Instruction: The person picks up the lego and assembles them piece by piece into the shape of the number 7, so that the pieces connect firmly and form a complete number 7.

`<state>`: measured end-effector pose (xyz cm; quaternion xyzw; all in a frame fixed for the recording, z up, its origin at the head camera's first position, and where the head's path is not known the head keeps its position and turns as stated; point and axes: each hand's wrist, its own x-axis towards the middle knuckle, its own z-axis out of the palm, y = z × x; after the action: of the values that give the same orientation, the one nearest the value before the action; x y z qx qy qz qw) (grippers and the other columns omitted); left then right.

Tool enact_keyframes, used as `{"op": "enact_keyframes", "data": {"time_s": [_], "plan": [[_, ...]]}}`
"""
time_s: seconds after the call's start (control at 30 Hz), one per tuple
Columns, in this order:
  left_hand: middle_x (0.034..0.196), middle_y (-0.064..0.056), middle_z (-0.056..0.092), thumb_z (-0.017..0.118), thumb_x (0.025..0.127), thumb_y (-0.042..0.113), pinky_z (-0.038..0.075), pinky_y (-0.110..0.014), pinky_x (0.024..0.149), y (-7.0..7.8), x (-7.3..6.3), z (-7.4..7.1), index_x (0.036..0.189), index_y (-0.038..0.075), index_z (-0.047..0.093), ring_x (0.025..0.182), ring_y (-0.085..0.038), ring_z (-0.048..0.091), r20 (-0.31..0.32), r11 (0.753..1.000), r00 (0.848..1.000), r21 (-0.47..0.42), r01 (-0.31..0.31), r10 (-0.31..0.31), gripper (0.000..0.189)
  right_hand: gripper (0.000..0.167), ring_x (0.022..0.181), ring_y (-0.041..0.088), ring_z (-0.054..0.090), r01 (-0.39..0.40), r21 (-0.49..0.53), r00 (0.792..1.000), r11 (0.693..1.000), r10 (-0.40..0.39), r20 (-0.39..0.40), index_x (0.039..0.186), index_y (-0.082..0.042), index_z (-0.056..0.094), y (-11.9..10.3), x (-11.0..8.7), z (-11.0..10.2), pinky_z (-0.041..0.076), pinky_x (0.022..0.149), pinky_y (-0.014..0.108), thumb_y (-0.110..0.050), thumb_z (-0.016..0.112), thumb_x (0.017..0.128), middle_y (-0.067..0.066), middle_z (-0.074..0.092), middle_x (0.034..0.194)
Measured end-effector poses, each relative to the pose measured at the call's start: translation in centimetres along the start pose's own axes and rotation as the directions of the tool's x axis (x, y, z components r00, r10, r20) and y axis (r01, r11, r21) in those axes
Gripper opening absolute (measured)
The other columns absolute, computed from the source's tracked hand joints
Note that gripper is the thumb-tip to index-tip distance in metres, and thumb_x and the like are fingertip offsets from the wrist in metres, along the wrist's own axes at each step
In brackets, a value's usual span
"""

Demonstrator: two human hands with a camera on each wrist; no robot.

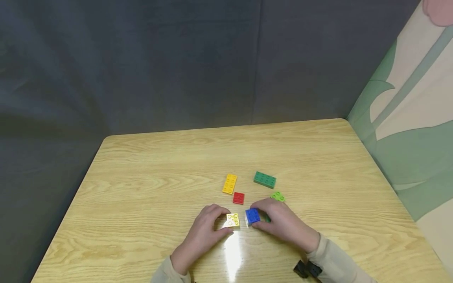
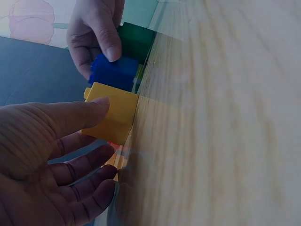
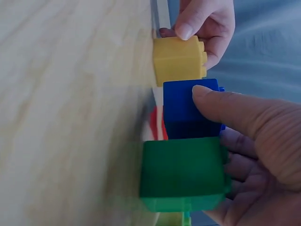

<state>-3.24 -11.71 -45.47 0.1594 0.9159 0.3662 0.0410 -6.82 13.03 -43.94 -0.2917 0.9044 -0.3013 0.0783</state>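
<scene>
My left hand (image 1: 207, 226) pinches a square yellow toy brick (image 1: 232, 220) between thumb and fingers, its studs facing up. Just right of it, my right hand (image 1: 281, 220) holds a square blue brick (image 1: 253, 216), thumb on its near side. A small gap separates the two bricks in the head view. Beneath the right palm stands a green brick (image 3: 183, 169), close beside the blue one and mostly hidden from above; whether the hand touches it I cannot tell. In the left wrist view, the yellow brick (image 2: 113, 113) sits at the tabletop under the thumb.
Beyond the hands lie a flat red brick (image 1: 238, 198), a long yellow brick (image 1: 229, 184) and a long dark green brick (image 1: 264, 179). A light green piece (image 1: 277, 196) shows just past the right hand. All are on a wooden table (image 1: 141, 188), with a dark curtain (image 1: 184, 67) behind.
</scene>
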Motion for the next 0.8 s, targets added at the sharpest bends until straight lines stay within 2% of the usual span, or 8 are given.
{"op": "enact_keyframes", "data": {"time_s": [0.37,0.53,0.8], "plan": [[0.109,0.012,0.060,0.080,0.080,0.031,0.046,-0.037,0.094,0.0,0.1,0.0,0.113,0.020,0.066,0.106,-0.011,0.052,0.015,1.000,1.000,-0.003,0.012,-0.012,0.038,0.035,0.104,0.016,0.063,0.071,0.015,0.994,0.997,-0.070,-0.078,0.112,-0.010,0.068,-0.9,0.1,-0.6,0.053,0.090,0.038,-0.024,0.080,0.082,-0.001,0.069,0.108],[0.110,0.011,0.061,0.079,0.081,0.031,0.046,-0.037,0.095,0.0,0.2,0.1,0.113,0.020,0.066,0.107,-0.012,0.052,0.020,1.000,1.000,-0.011,0.010,-0.010,0.037,0.035,0.104,0.016,0.063,0.070,0.019,0.994,0.997,-0.068,-0.085,0.113,-0.011,0.068,-1.2,0.2,-0.8,0.053,0.089,0.037,-0.025,0.079,0.082,-0.001,0.069,0.109],[0.107,0.011,0.061,0.081,0.080,0.030,0.047,-0.034,0.090,0.0,0.3,0.2,0.112,0.020,0.066,0.102,-0.010,0.052,0.011,1.000,1.000,-0.014,0.000,0.000,0.036,0.038,0.103,0.017,0.064,0.089,0.018,0.992,0.996,-0.087,-0.095,0.114,-0.008,0.068,-2.0,0.4,-1.2,0.054,0.088,0.037,-0.025,0.080,0.082,0.001,0.070,0.109]]}}
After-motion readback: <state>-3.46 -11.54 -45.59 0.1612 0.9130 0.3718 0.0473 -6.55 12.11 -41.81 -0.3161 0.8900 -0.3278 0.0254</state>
